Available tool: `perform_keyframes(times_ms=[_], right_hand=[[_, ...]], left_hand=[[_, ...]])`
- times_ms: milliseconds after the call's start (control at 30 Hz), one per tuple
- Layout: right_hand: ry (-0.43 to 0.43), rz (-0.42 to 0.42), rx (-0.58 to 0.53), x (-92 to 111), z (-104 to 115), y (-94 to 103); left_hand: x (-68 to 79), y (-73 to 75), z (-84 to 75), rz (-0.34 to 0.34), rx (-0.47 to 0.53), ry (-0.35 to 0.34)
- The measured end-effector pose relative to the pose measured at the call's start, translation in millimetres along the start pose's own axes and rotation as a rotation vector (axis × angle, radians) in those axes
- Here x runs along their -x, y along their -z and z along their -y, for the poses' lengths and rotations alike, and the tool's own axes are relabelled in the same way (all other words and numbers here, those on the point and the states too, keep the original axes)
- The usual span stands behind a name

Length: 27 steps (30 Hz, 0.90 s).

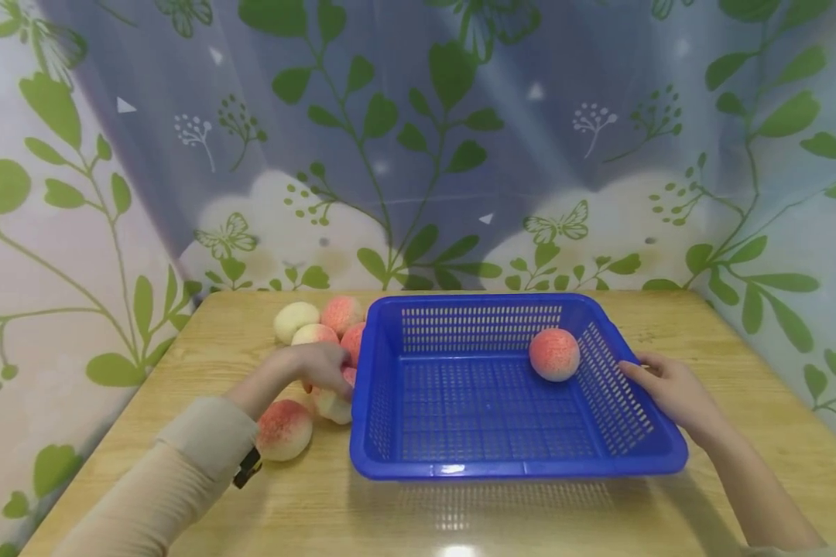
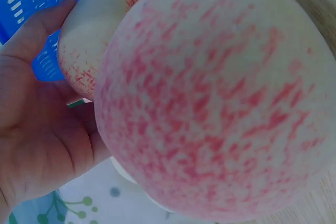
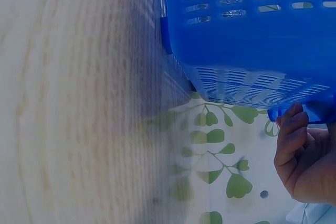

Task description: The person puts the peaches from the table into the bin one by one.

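Observation:
A blue plastic basket [image 1: 488,469] with slotted walls stands in the middle of the table, and one pink peach [image 1: 554,355] lies inside near its right wall. My right hand [image 1: 672,391] grips the right rim, thumb on top and fingers curled below, as the right wrist view shows. At the basket's left side, my left hand [image 1: 323,367] reaches into a group of peaches. In the left wrist view its thumb and fingers go round a pale, red-streaked peach [image 2: 86,30]. A larger-looking peach [image 2: 220,103] close to that camera hides part of the fingers.
Behind the left hand sit a pale yellow peach [image 1: 296,321] and a pink peach [image 1: 342,316]. Nearer, a red-topped peach [image 1: 285,430] lies beside the left sleeve. The wooden table [image 1: 488,526] meets a leaf-patterned curtain [image 1: 418,155] at its back edge.

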State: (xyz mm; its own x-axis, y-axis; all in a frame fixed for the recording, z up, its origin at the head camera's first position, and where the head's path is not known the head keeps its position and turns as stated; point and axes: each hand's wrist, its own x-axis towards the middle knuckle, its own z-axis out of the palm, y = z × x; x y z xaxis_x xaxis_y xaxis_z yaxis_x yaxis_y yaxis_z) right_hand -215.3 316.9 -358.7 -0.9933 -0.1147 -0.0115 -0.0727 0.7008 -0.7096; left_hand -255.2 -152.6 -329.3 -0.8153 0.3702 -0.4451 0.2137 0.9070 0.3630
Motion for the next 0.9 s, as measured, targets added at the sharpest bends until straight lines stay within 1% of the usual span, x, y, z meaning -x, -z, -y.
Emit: perform_keyframes(times_ms=[100,167,233,333,433,533,667,733,833,900], right_hand=[[0.001,-0.002,-0.006,-1,0,-0.4],[0.001,-0.004,-0.015,-1,0,-0.3],[-0.003,-0.003,-0.020,-1,0,-0.2],[-0.008,-0.003,-0.020,0,0,0.1],[-0.014,0.000,-0.019,0,1,0.4],[-0.012,-0.001,-0.024,0,2,1.4],[-0.005,-0.015,-0.018,1,1,2.7],[-0.003,-0.022,-0.014,1,1,2.7],[-0.006,-0.017,-0.017,2,1,1.6],[-0.010,-0.013,-0.029,2,2,0.5]], left_hand=[[0.5,-1.5,0.2,-0.021,-0.003,0.001],[1.3,-0.6,1.5,-0.049,-0.033,-0.022],[2.3,2.7,2.8,-0.085,-0.069,-0.055],[6.6,11.7,3.1,-0.128,-0.105,-0.094],[15.8,22.9,1.0,-0.146,-0.101,-0.081],[27.0,33.6,-2.7,-0.156,-0.065,-0.031],[42.9,49.0,-13.9,-0.197,-0.033,0.015],[50.0,57.8,-22.0,-0.227,-0.032,0.013],[57.4,71.1,-36.1,-0.282,-0.041,-0.019],[58.6,79.3,-47.1,-0.319,-0.047,-0.063]])
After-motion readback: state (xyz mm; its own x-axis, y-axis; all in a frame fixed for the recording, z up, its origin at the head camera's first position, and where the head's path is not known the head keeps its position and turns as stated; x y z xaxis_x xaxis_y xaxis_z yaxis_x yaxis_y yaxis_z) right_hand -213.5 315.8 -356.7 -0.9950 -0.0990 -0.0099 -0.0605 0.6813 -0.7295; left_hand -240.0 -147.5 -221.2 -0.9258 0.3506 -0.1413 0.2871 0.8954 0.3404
